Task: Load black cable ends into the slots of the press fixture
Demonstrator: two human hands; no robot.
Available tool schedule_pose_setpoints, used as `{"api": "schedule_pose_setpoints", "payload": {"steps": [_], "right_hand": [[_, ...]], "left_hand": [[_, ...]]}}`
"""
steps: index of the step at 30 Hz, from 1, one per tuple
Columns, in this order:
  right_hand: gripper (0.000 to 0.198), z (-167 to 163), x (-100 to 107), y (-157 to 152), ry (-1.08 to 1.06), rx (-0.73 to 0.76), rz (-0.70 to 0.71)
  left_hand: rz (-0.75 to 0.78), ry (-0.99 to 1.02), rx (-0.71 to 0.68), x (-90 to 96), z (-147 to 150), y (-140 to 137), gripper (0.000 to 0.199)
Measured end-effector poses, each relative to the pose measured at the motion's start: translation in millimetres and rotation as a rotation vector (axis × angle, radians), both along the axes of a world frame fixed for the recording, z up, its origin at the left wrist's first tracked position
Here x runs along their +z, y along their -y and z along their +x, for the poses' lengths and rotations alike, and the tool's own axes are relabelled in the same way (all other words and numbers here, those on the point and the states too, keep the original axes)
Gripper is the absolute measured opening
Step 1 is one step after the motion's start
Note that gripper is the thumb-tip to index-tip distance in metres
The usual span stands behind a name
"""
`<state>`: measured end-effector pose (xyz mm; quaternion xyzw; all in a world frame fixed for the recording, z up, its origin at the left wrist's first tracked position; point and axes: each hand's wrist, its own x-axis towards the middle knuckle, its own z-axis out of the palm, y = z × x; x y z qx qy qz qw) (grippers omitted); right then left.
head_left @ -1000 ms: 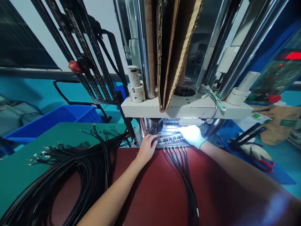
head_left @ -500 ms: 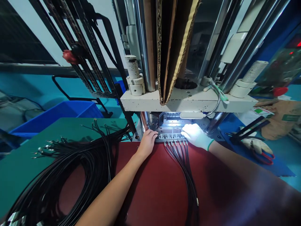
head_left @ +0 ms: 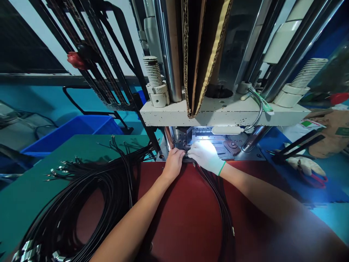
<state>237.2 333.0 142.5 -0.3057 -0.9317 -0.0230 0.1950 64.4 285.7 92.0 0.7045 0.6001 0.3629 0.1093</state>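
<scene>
My bare left hand (head_left: pixel 175 162) has its fingers curled at the left end of a metal fixture (head_left: pixel 185 154) under the press. Beside it, my right hand (head_left: pixel 205 156), in a white glove with a green cuff, reaches over the fixture. Its fingertips are pinched close to the left fingers; what lies between them is too small to tell. Several black cables (head_left: pixel 223 207) run from the fixture across the red-brown work surface (head_left: pixel 185 211) towards me. Most of their fixture ends are hidden under the gloved hand.
The press's pale plate (head_left: pixel 226 117) hangs over both hands, with folded cardboard (head_left: pixel 208 72) in front. A white lamp (head_left: pixel 227 130) lights the fixture area. A large bundle of black cables (head_left: pixel 109 193) lies left. A blue bin (head_left: pixel 73 131) stands behind; pliers (head_left: pixel 313 178) lie right.
My gloved right hand has moved left from the fixture's right end to beside my left hand, now covering the cable ends. My left hand stays at the left end. The view has shifted slightly.
</scene>
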Motion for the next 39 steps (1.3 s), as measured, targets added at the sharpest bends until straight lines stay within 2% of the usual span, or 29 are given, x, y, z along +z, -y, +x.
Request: {"api": "schedule_pose_setpoints", "payload": {"steps": [5, 9, 17, 20, 23, 26, 28, 31, 33, 36, 38, 39], "right_hand": [[0.029, 12, -2, 1, -0.126, -0.061, 0.005], [0.028, 27, 13, 9, -0.240, -0.072, 0.023], [0.012, 93, 39, 40, -0.568, -0.175, 0.053], [0.006, 130, 53, 67, -0.678, -0.310, 0.139], [0.005, 177, 71, 108, -0.750, -0.464, 0.207], [0.002, 233, 74, 158, -0.816, -0.769, 0.232], [0.008, 271, 60, 192, -0.784, -1.001, 0.188], [0.020, 321, 14, 237, -0.704, -1.233, 0.191], [0.028, 348, -26, 262, -0.593, -1.304, 0.107], [0.028, 378, -77, 288, -0.421, -1.336, -0.109], [0.026, 390, -95, 296, -0.367, -1.371, -0.158], [0.026, 394, -97, 297, -0.362, -1.389, -0.152]], "left_hand": [[-0.002, 0.002, -0.006, -0.3, 3, 1, 0.032], [-0.012, 0.012, -0.005, -0.2, 1, 0, 0.033], [-0.014, 0.019, -0.012, -0.2, 0, 2, 0.035], [-0.004, 0.014, -0.007, 0.1, -1, 1, 0.034], [-0.003, 0.012, -0.011, 1.9, -2, 0, 0.034], [-0.012, -0.020, -0.028, 4.8, -5, 1, 0.037], [-0.010, -0.071, -0.039, 6.2, -7, 2, 0.039], [0.013, -0.149, -0.024, 7.6, -9, 2, 0.038], [0.023, -0.171, -0.019, 10.0, -7, 3, 0.035], [-0.016, -0.211, -0.010, 17.7, 0, 8, 0.034], [-0.036, -0.223, -0.006, 22.6, 5, 12, 0.034], [-0.040, -0.221, -0.007, 23.9, 6, 13, 0.035]]}}
